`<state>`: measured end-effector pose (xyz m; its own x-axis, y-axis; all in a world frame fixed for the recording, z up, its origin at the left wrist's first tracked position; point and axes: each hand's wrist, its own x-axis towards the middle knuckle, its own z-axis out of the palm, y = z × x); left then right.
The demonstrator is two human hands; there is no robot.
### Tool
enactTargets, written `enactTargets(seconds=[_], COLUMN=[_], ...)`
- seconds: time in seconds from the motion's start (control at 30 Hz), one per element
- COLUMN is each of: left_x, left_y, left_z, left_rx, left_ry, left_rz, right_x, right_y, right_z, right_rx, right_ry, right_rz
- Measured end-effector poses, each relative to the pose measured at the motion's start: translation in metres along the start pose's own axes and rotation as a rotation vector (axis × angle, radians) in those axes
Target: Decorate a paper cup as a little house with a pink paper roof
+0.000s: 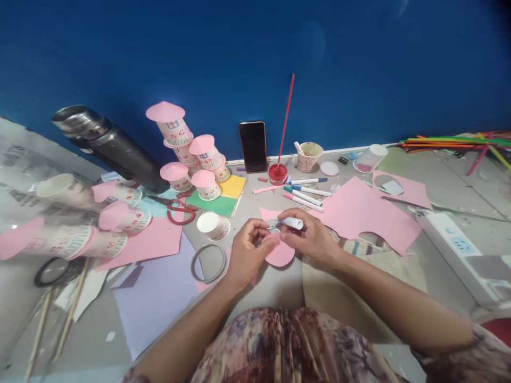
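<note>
Close in front of me, my left hand (248, 254) pinches the left edge of a round pink paper piece (281, 257). My right hand (314, 238) is closed around a white marker (293, 223), its thumb resting by the paper's upper right edge. Between the fingertips shows a small metal piece (273, 227); its kind is too small to make out. Left of my left hand stands a white paper cup (220, 230), with a grey tape roll (194, 264) lying nearer me. Several capped markers (305, 198) lie beyond my right hand.
Decorated cups with pink cone roofs (165, 113) are stacked at back left, beside a black flask (115, 149). Red-handled scissors (181, 215), a propped phone (253, 148), a red paint pot (278, 174), cut pink paper (351, 207) and a power strip (459, 255) surround the work.
</note>
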<state>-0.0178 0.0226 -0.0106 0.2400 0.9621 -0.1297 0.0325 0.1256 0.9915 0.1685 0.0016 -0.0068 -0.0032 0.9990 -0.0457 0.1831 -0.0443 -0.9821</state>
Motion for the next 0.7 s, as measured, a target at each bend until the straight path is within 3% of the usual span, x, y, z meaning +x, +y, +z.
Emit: enactTargets(seconds=[0.7], left_x=[0.0013], left_y=[0.0078], left_z=[0.0018], left_rx=[-0.105], left_ry=[0.035], left_rz=[-0.139], right_x=[-0.0016], right_y=[0.0066], right_z=[0.0006], right_rx=[-0.109], right_ry=[0.031], right_rz=[-0.086])
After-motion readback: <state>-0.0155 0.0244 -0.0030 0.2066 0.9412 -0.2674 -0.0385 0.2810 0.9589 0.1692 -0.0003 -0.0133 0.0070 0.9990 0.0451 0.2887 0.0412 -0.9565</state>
